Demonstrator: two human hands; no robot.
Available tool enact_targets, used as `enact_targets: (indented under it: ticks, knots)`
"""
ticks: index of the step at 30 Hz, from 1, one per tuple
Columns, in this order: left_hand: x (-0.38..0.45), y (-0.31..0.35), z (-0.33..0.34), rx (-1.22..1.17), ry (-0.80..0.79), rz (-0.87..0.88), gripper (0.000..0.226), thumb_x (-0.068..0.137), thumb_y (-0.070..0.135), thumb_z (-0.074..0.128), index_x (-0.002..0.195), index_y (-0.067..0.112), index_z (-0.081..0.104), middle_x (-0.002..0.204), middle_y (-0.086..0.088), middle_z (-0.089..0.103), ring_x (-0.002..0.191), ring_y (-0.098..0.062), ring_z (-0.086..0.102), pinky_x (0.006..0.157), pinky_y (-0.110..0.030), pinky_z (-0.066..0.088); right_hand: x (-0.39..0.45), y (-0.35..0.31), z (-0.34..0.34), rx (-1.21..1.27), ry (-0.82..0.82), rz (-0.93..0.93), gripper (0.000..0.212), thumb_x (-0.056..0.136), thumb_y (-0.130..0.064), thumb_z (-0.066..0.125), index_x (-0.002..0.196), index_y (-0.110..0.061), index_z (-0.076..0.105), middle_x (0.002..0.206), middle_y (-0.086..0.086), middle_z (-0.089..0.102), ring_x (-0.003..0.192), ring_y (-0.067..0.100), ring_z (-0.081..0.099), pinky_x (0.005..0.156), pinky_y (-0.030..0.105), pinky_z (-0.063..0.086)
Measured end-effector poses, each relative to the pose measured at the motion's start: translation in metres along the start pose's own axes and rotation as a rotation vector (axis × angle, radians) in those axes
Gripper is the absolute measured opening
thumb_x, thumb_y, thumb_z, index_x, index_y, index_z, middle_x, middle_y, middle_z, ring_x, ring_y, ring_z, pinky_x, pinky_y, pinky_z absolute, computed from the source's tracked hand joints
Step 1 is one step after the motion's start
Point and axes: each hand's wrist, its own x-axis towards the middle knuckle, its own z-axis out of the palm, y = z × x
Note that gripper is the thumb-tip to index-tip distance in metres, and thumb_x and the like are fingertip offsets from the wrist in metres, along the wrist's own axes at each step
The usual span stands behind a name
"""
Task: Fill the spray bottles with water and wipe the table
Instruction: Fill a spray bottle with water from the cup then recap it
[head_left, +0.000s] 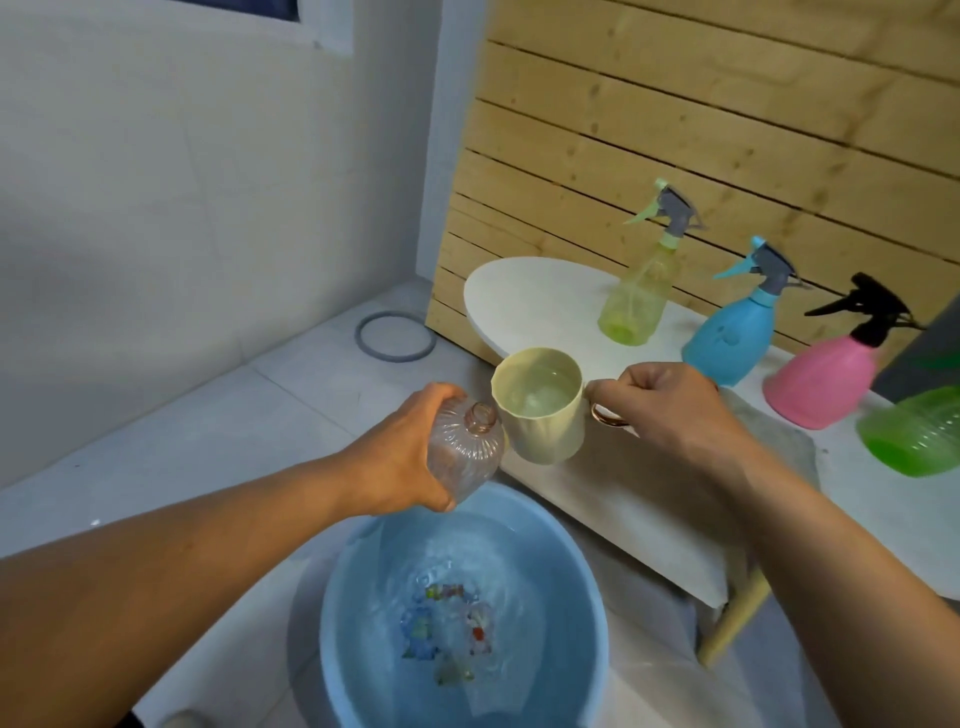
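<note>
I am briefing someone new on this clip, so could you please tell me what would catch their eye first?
At centre, the right hand holds a pale yellow cup of water by its handle, next to the open neck of a clear ribbed bottle gripped by the left hand. Below them stands a blue basin of water. On the white table at right stand capped yellow-green, blue and pink spray bottles.

At centre you hold a pale yellow cup (537, 405) with a copper-coloured handle and a clear, ribbed, pinkish bottle (464, 451). At right stand yellow-green (635, 299), blue (730, 335), pink (823, 376) and green (914, 439) spray bottles. Bottom centre: a light blue basin (332, 623).
</note>
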Motion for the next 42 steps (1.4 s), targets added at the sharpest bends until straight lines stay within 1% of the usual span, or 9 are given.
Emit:
enact_targets:
  ticks: [4, 7, 10, 14, 19, 23, 34, 37, 42]
  knots:
    - [-0.002, -0.005, -0.001, -0.009, -0.005, -0.016, 0.110, 0.054, 0.025, 0.097, 0.136, 0.045, 0.026, 0.129, 0.013, 0.047, 0.115, -0.010, 0.055, 0.086, -0.022, 0.053, -0.002, -0.005, 0.002, -0.050, 0.017, -0.022, 0.041, 0.062, -0.065, 0.061, 0.064, -0.024, 0.062, 0.056, -0.005, 0.052, 0.063, 0.018, 0.052, 0.080, 0.041, 0.042]
    - [-0.004, -0.006, -0.001, -0.023, -0.006, -0.027, 0.109, 0.055, 0.025, 0.098, 0.132, 0.050, 0.025, 0.124, 0.018, 0.048, 0.113, -0.008, 0.056, 0.082, -0.017, 0.051, -0.003, -0.008, 0.004, -0.052, 0.038, -0.045, 0.037, 0.068, -0.055, 0.068, 0.058, -0.021, 0.060, 0.049, -0.010, 0.050, 0.054, 0.011, 0.048, 0.061, 0.031, 0.043]
    - [-0.005, -0.005, -0.003, -0.036, -0.001, -0.039, 0.108, 0.055, 0.022, 0.098, 0.132, 0.048, 0.026, 0.125, 0.014, 0.049, 0.113, -0.010, 0.056, 0.087, -0.024, 0.055, -0.004, -0.011, 0.006, -0.086, 0.050, -0.068, 0.034, 0.073, -0.047, 0.071, 0.054, -0.023, 0.057, 0.043, -0.011, 0.044, 0.042, 0.005, 0.041, 0.052, 0.028, 0.037]
    - [-0.008, -0.005, -0.004, -0.024, -0.012, -0.049, 0.110, 0.056, 0.022, 0.098, 0.137, 0.042, 0.027, 0.127, 0.011, 0.050, 0.115, -0.011, 0.056, 0.092, -0.029, 0.056, -0.005, -0.016, 0.008, -0.111, 0.071, -0.082, 0.036, 0.072, -0.047, 0.071, 0.056, -0.018, 0.057, 0.044, -0.011, 0.043, 0.042, 0.007, 0.041, 0.052, 0.028, 0.037]
    - [-0.012, -0.008, -0.002, -0.039, -0.026, -0.060, 0.109, 0.057, 0.022, 0.097, 0.138, 0.041, 0.027, 0.128, 0.011, 0.049, 0.115, -0.011, 0.056, 0.092, -0.028, 0.056, -0.008, -0.024, 0.009, -0.141, 0.062, -0.102, 0.038, 0.074, -0.046, 0.071, 0.058, -0.015, 0.057, 0.046, -0.009, 0.045, 0.051, 0.014, 0.044, 0.054, 0.031, 0.036]
    - [-0.013, -0.011, -0.001, -0.057, -0.031, -0.082, 0.108, 0.057, 0.023, 0.097, 0.133, 0.048, 0.025, 0.123, 0.017, 0.050, 0.111, -0.005, 0.056, 0.082, -0.017, 0.052, -0.012, -0.030, 0.009, -0.178, 0.068, -0.108, 0.040, 0.076, -0.047, 0.071, 0.056, -0.016, 0.054, 0.045, -0.009, 0.044, 0.051, 0.014, 0.044, 0.054, 0.030, 0.035]
    - [-0.015, -0.013, -0.003, -0.079, -0.037, -0.091, 0.109, 0.056, 0.024, 0.098, 0.133, 0.048, 0.026, 0.124, 0.016, 0.051, 0.114, -0.008, 0.055, 0.087, -0.023, 0.055, -0.013, -0.034, 0.012, -0.205, 0.087, -0.119, 0.043, 0.077, -0.048, 0.070, 0.053, -0.018, 0.051, 0.039, -0.012, 0.042, 0.049, 0.012, 0.044, 0.052, 0.028, 0.033]
    - [-0.015, -0.013, -0.003, -0.080, -0.034, -0.089, 0.109, 0.056, 0.024, 0.098, 0.134, 0.047, 0.025, 0.123, 0.018, 0.050, 0.113, -0.007, 0.055, 0.084, -0.019, 0.053, -0.012, -0.034, 0.011, -0.208, 0.096, -0.129, 0.042, 0.077, -0.049, 0.070, 0.051, -0.021, 0.051, 0.039, -0.013, 0.043, 0.050, 0.013, 0.044, 0.050, 0.028, 0.032]
    - [-0.016, -0.011, -0.003, -0.088, -0.034, -0.090, 0.110, 0.057, 0.022, 0.098, 0.138, 0.043, 0.026, 0.125, 0.014, 0.051, 0.114, -0.007, 0.055, 0.086, -0.021, 0.054, -0.014, -0.035, 0.010, -0.228, 0.082, -0.159, 0.025, 0.077, -0.052, 0.067, 0.057, -0.041, 0.057, 0.041, -0.014, 0.047, 0.050, 0.014, 0.046, 0.051, 0.028, 0.035]
